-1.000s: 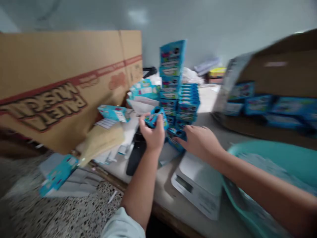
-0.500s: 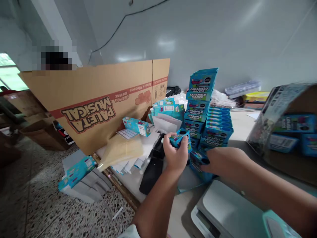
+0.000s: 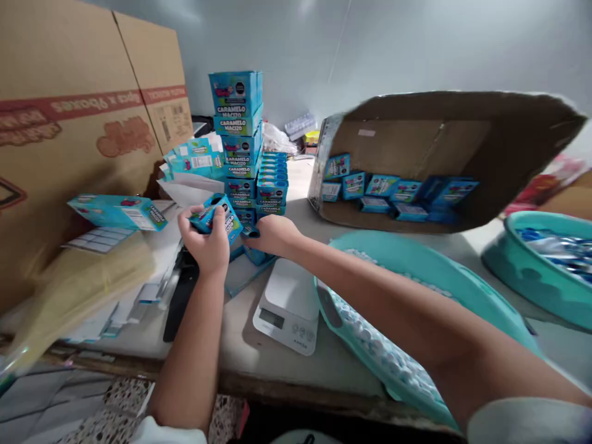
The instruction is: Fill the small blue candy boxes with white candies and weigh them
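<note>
My left hand (image 3: 206, 242) is wrapped round a small blue candy box (image 3: 227, 223), held tilted above the table. Just to its right, the fingers of my right hand (image 3: 276, 235) close on another blue box (image 3: 256, 254) low beside the stacks. A tall stack of blue boxes (image 3: 237, 145) rises behind my hands, and a shorter stack (image 3: 272, 190) adjoins it. Flat blue cartons (image 3: 197, 161) lean behind my left hand. A longer blue box (image 3: 118, 211) lies on the left. In front of my right hand is a white digital scale (image 3: 289, 302).
At the left stands a large cardboard carton (image 3: 87, 74); a plastic bag (image 3: 92, 277) lies before it. An open carton (image 3: 398, 132) holds several blue boxes at the back right. A teal basin (image 3: 490, 296) holds wrapped white candies; another teal basin (image 3: 531, 277) stands farther right.
The view has swung right, bringing the teal basins and the open carton into fuller sight. My left hand still holds its box, and my right hand remains at the box by the stacks.
</note>
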Demonstrator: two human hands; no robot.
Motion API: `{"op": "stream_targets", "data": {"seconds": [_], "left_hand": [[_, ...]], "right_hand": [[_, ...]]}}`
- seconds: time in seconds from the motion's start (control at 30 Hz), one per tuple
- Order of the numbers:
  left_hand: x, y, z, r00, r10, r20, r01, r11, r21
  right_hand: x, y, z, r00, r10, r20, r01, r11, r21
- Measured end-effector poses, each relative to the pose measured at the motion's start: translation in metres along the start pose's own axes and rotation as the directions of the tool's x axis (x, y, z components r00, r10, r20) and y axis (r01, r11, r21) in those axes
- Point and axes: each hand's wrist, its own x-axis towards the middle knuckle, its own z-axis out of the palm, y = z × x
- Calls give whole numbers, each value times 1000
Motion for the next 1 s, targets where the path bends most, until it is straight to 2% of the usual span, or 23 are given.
{"op": "stream_targets", "data": {"seconds": [0.1, 0.23, 0.37, 0.47, 0.53, 0.57, 0.7, 0.8, 0.9, 1.0], "left_hand": [[2, 1, -2, 995, 99, -33, -98, 995, 26], [1, 1, -2, 994, 106, -27, -105, 994, 38], [-1, 4, -1, 996, 91, 2, -91, 995, 34], [-2, 5, -2, 997, 76, 6, -76, 997, 22], [-1, 4, -2, 997, 73, 7, -73, 997, 1], [-1, 3, -2, 997, 70, 13, -70, 997, -12], [-2, -4, 1, 996, 23, 84, -19, 999, -46], [-4, -9, 4, 991, -23, 130, 31, 998, -59], [-7, -12, 7, 987, -49, 155, 63, 994, -90], [-13, -8, 9, 979, -58, 198, 84, 989, -125]], "right_hand": [[-6, 1, 3, 999, -40, 8, 40, 999, -25], [-16, -8, 5, 993, -104, 54, 109, 991, -84], [-22, -13, 4, 989, -142, 47, 146, 982, -117], [-20, -5, 4, 985, -157, -70, 149, 983, -103], [-18, 3, 8, 970, -163, -180, 152, 986, -70], [-17, 6, 12, 968, -157, -196, 151, 988, -44], [-14, 13, 36, 992, -102, -67, 107, 992, 68], [-11, 13, 46, 991, -117, -66, 124, 985, 121], [-12, 19, 37, 987, -150, -63, 160, 966, 203], [-34, 39, 18, 984, -140, -108, 163, 955, 248]]}}
